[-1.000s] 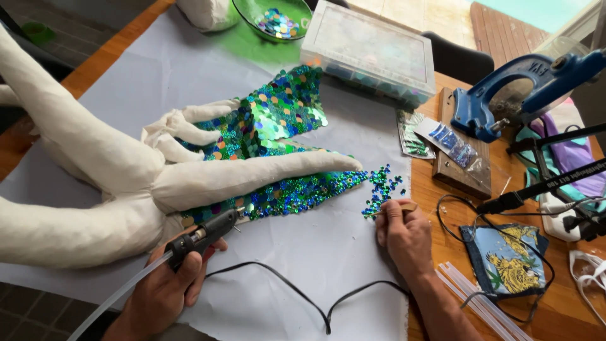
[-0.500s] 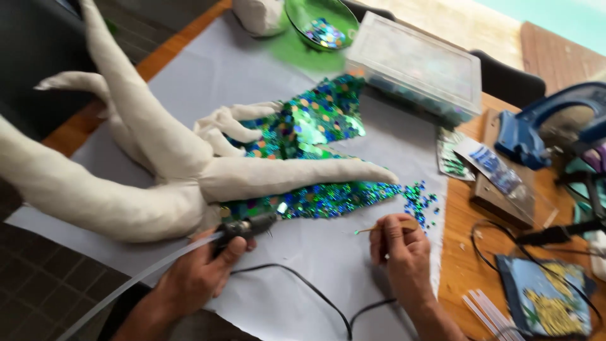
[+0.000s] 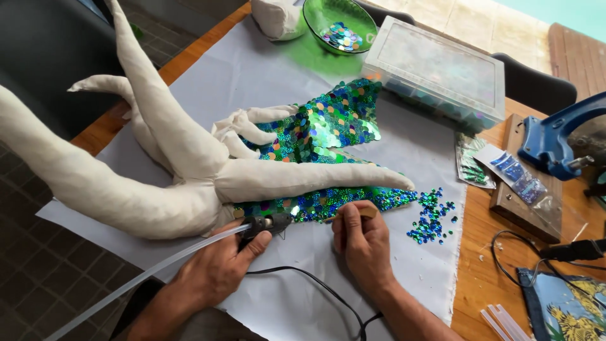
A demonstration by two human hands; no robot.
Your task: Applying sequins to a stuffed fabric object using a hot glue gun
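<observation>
Two containers sit at the far edge of the pale grey cloth sheet (image 3: pixel 404 164): a round green glass bowl (image 3: pixel 315 14) holding a small heap of shiny blue and silver sequins (image 3: pixel 341 36), and just beside it a clear rectangular plastic box (image 3: pixel 435 72) with its lid on, whose contents show only as a dark blur through the wall. To the right, on a wooden board (image 3: pixel 505 199), lie small clear bags (image 3: pixel 514 177) with blue bits inside.

The left hand (image 3: pixel 218 268) is wrapped around a black hot glue gun (image 3: pixel 262 224) with a translucent glue stick (image 3: pixel 139 281) trailing from its back; the nozzle points at the lower edge of the green and blue sequinned fabric piece (image 3: pixel 328 129). The right hand (image 3: pixel 363 243) pinches a small light brown stick (image 3: pixel 361 211) between thumb and fingers, its tip touching that same sequinned edge. A stuffed cream cloth figure with long limbs (image 3: pixel 170 158) lies across the sequinned piece and hides its middle. Loose green sequins (image 3: pixel 432 218) are scattered near the right hand.

A blue metal tool (image 3: pixel 555 139) is cut off at the right edge, as is a printed pouch (image 3: pixel 562 309) at the bottom corner. The glue gun's black cord (image 3: pixel 315 287) runs out of view below.
</observation>
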